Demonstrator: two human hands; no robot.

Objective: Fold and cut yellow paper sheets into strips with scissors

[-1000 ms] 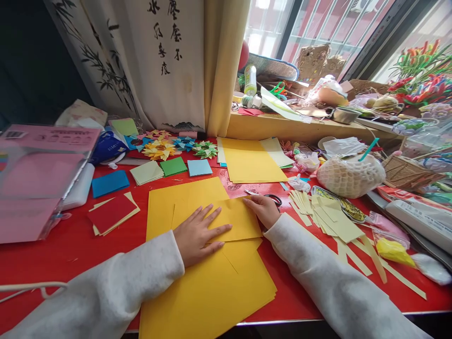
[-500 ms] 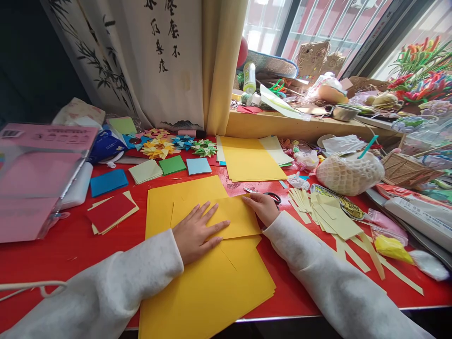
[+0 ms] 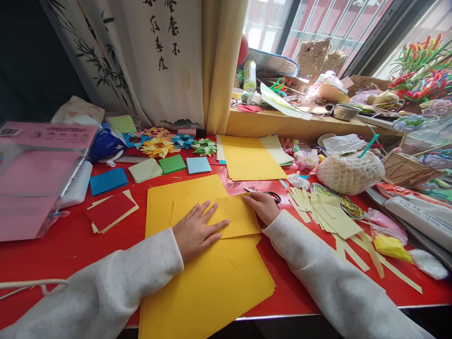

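Observation:
A folded piece of yellow paper (image 3: 242, 212) lies on top of a stack of larger yellow sheets (image 3: 212, 292). My left hand (image 3: 200, 230) rests flat on it with fingers spread, and its palm hides part of the left side. At the paper's upper right corner, my right hand (image 3: 262, 207) is closed in a pinch on the edge. Just behind that hand, partly covered by it, lies a pair of scissors with dark handles (image 3: 273, 197). A crease line shows on the yellow layer below my left hand.
Small coloured paper stacks, among them a blue one (image 3: 109, 181) and a red one (image 3: 112, 212), lie to the left. Folded paper stars (image 3: 158, 147) sit behind. Pale paper strips (image 3: 339, 221) and a netted round object with a straw (image 3: 349, 174) are on the right.

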